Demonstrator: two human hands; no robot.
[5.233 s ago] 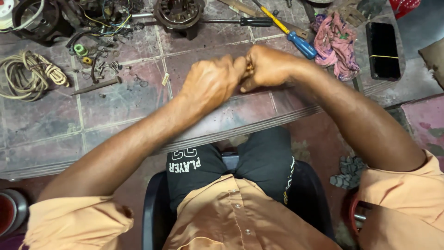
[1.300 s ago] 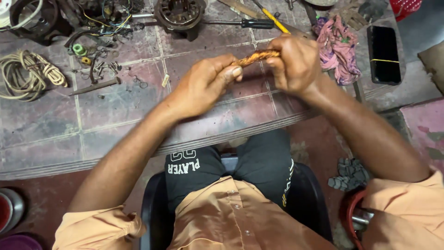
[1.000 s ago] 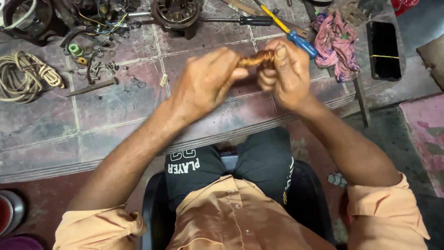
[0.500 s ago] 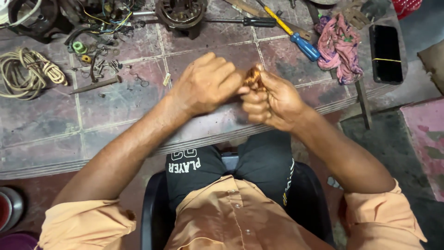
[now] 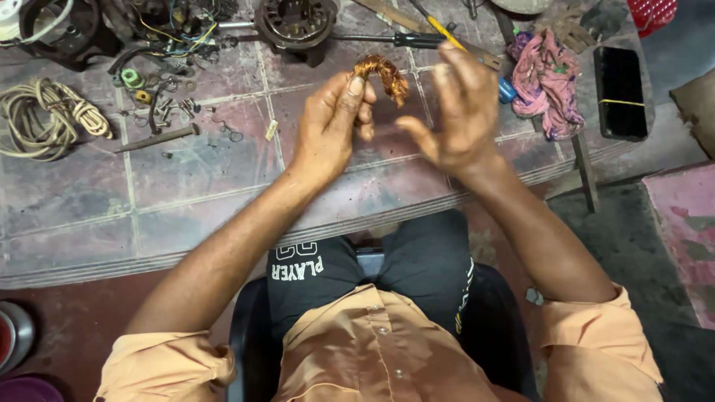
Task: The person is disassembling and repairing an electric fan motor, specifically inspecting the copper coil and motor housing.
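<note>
So watching the feed here: half a second back both hands were clamped together around the copper wire bundle, and now they've split apart. The left hand (image 5: 331, 123) pinches 1 end of the twisted copper coil (image 5: 381, 74) between thumb and fingers, holding it up above the tiled ledge, near its far edge. The right hand (image 5: 454, 112) has let go completely, fingers spread and loose, hovering just beside the coil without touching it. My read is the squeezing or twisting bit is paused and the coil rides on 1 hand only for now. Containers, not much: a red basket (image 5: 654, 11) sits at the far right corner, and I can't tell what's in it. A metal bowl (image 5: 15, 339) pokes in at the near left on the floor, with something reddish inside that I can't make out. Otherwise the ledge carries a motor stator (image 5: 296, 21) at the far edge, a screwdriver (image 5: 447, 33) behind the right hand, a pink rag (image 5: 547, 82), a black phone (image 5: 620, 93) and a coil of rope (image 5: 45, 119) along the left edge.
</note>
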